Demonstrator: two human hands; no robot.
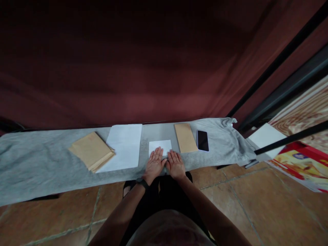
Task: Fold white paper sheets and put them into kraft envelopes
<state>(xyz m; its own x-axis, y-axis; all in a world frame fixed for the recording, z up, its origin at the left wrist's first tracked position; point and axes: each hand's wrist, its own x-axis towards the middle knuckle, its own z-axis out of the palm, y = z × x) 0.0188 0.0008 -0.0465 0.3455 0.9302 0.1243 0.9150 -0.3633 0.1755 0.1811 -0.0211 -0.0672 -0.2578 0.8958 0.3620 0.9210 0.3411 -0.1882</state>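
Observation:
A small white piece of paper (160, 144), perhaps folded, lies flat on the grey cloth in front of me. My left hand (154, 164) rests palm down with its fingers stretched over the paper's near left part. Beside it, my right hand (176, 165) lies flat too, fingertips at the paper's near right corner. The two thumbs almost meet. Just right of the paper is a brown envelope (186, 138). To the left, a stack of large white sheets (126, 145) is partly covered by a pile of brown envelopes (92, 150).
A phone (203, 140) with a dark screen lies right of the single envelope. Grey cloth (38, 164) covers the long narrow table, bunched at its right end. Dark red curtain-like material (143, 106) stands behind. A red and yellow box (304, 164) sits at the far right.

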